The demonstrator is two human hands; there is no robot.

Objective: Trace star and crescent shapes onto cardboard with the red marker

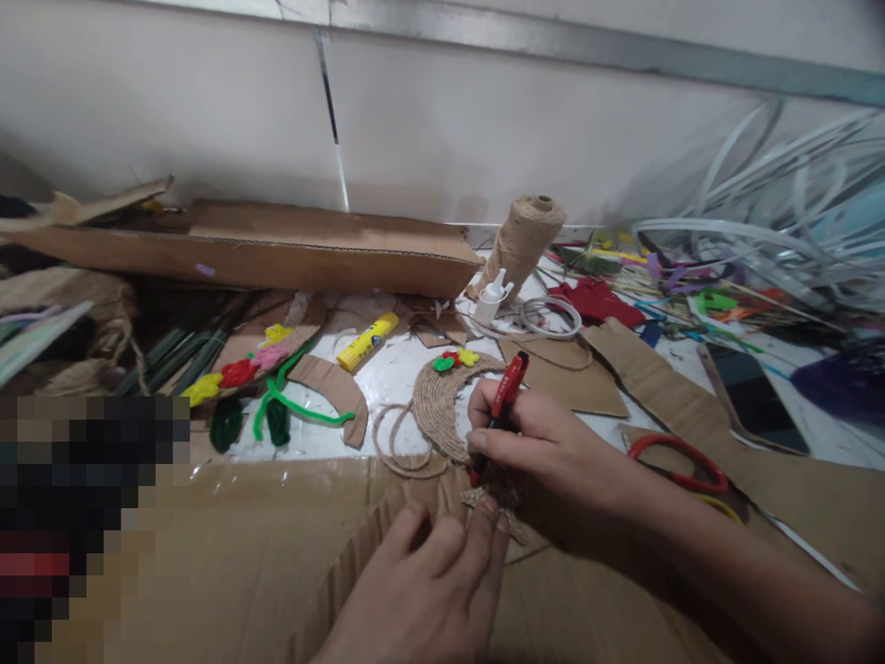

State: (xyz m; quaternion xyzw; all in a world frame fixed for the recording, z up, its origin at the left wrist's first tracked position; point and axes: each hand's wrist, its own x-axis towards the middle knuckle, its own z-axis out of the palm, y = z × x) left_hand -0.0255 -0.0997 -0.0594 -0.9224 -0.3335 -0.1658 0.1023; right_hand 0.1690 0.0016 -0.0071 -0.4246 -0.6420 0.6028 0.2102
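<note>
My right hand (525, 429) is closed around a red and black marker (509, 387), its tip pointing down at the cardboard. Just below the tip lies a small twine-covered piece (477, 496), mostly hidden. My left hand (435, 581), fingers bent and together, holds that piece down against a large cardboard sheet (263, 526). Beyond the marker rests a crescent wound with twine (432, 406), bearing small green, red and yellow flowers (456, 359). A loose loop of twine (394, 452) lies at its left.
Behind stand a twine spool (529, 231) and a white glue bottle (491, 300). A yellow glue stick (368, 341) lies left of them. Red-handled scissors (678, 466) and a phone (753, 397) are on the right. A long cardboard box (311, 258) runs along the wall.
</note>
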